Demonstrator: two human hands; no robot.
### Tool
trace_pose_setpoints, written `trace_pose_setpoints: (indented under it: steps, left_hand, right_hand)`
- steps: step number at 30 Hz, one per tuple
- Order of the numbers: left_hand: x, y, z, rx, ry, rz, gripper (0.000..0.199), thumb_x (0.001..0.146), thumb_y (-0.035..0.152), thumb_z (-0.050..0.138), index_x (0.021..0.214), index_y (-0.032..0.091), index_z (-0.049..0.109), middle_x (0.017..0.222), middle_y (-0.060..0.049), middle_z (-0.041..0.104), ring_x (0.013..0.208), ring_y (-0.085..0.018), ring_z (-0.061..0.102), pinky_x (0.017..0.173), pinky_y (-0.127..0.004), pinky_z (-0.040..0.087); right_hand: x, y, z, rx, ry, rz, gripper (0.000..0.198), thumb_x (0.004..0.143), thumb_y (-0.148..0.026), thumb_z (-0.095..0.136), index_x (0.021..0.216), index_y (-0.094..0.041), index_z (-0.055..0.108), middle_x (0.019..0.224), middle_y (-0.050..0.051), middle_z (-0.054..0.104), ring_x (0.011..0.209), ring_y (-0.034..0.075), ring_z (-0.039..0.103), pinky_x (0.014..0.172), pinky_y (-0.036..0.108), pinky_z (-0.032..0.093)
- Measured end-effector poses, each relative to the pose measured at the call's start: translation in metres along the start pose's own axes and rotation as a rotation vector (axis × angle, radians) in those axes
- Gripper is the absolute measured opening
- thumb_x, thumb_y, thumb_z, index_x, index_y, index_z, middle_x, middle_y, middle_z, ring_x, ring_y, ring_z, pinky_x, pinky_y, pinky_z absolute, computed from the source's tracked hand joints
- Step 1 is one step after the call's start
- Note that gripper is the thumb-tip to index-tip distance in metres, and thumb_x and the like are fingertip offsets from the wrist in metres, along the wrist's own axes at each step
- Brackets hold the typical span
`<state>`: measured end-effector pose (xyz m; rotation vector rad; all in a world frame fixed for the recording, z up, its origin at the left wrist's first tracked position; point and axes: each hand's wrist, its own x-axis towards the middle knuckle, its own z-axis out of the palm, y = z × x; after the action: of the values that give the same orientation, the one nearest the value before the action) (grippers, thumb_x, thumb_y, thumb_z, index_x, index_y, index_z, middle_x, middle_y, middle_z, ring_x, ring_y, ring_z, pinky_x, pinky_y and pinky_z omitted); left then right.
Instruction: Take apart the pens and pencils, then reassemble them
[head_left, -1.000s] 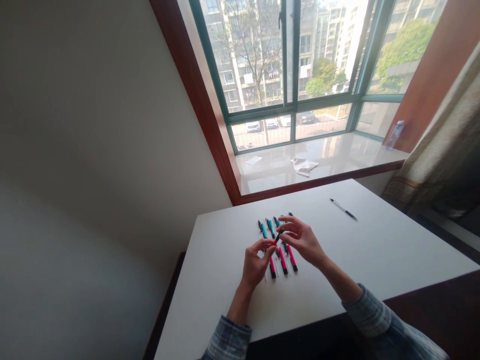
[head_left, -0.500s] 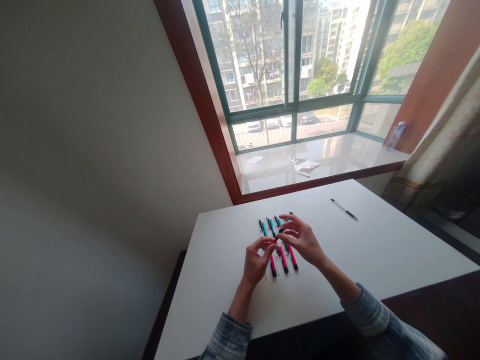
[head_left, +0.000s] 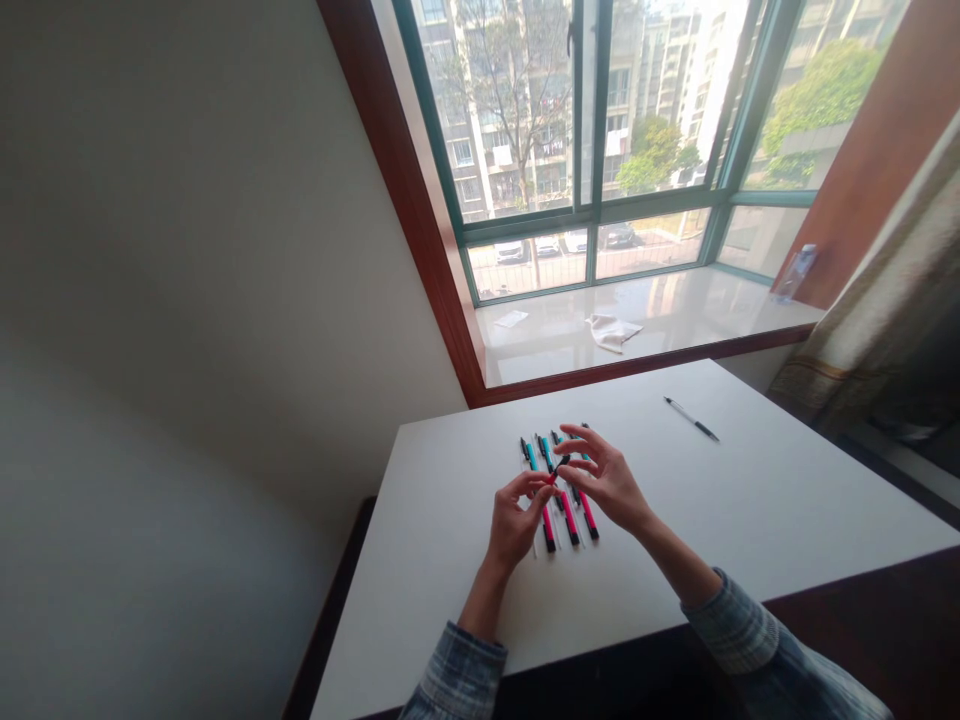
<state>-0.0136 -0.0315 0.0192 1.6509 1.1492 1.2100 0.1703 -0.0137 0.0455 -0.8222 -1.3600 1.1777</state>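
Over the table's middle, my left hand (head_left: 516, 520) pinches the pink barrel of a pen (head_left: 553, 476) between thumb and fingers. My right hand (head_left: 613, 485) is at the pen's black upper end, thumb and index finger closed on it while its other fingers stay raised. Just beneath the hands lie two rows of pen parts. Turquoise pens (head_left: 533, 456) with black clips make up the far row, partly covered by my right hand. Pink pens (head_left: 571, 522) with black ends form the near row, with thin clear refills between them; my fingers hide some of their tops.
The white table (head_left: 435, 560) meets a wall at the left and a windowsill behind. A clear pen with a dark grip (head_left: 691, 420) lies alone at the far right. On the sill are a crumpled cloth (head_left: 613, 331), a paper piece (head_left: 511, 318) and a plastic bottle (head_left: 796, 275).
The view has shifted slightly. Both hands keep nearly the same place, and the pen's black end shows a little more between my right fingers.
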Motion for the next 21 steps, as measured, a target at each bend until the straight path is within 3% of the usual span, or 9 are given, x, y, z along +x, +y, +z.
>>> trace_pose_setpoints:
  steps: [3,8,12,18,21]
  left_hand:
    - [0.000,0.001,0.000,-0.008,0.000,-0.006,0.022,0.093,0.038,0.068,0.101,0.018,0.072,0.088,-0.007,0.080,0.085,-0.023,0.073,0.084,-0.035,0.051]
    - [0.001,0.001,-0.001,-0.032,-0.014,-0.027,0.023,0.093,0.039,0.068,0.102,0.017,0.073,0.086,-0.007,0.080,0.084,-0.023,0.073,0.084,-0.035,0.051]
    - [0.000,-0.001,-0.001,-0.019,-0.026,-0.028,0.024,0.092,0.039,0.068,0.098,0.018,0.076,0.097,-0.010,0.080,0.092,-0.025,0.072,0.084,-0.035,0.051]
    - [0.001,-0.002,-0.001,-0.010,-0.044,0.008,0.023,0.089,0.040,0.071,0.092,0.018,0.078,0.095,-0.009,0.077,0.088,-0.022,0.067,0.078,-0.032,0.050]
    - [0.001,-0.004,-0.002,-0.073,-0.031,-0.023,0.023,0.088,0.040,0.073,0.091,0.017,0.077,0.092,-0.008,0.076,0.085,-0.021,0.067,0.077,-0.031,0.052]
  right_hand:
    - [0.000,-0.001,0.000,0.033,0.000,0.022,0.050,0.085,-0.034,0.075,0.132,-0.023,0.062,0.102,0.008,0.075,0.101,0.024,0.071,0.091,0.043,0.057]
    - [0.002,-0.003,-0.001,0.151,0.013,0.031,0.050,0.085,-0.034,0.075,0.132,-0.022,0.061,0.105,0.009,0.077,0.103,0.025,0.070,0.092,0.043,0.056]
    - [0.009,-0.012,-0.005,0.218,0.076,0.039,0.056,0.083,-0.036,0.079,0.134,-0.023,0.060,0.106,0.009,0.077,0.102,0.024,0.070,0.091,0.040,0.055]
    - [0.019,-0.041,-0.009,0.144,0.006,-0.025,0.049,0.082,-0.036,0.080,0.127,-0.023,0.065,0.105,0.009,0.077,0.099,0.023,0.071,0.088,0.039,0.058]
    - [0.020,-0.051,-0.016,0.118,0.077,-0.086,0.044,0.082,-0.039,0.080,0.121,-0.024,0.067,0.106,0.008,0.077,0.101,0.023,0.072,0.087,0.038,0.059]
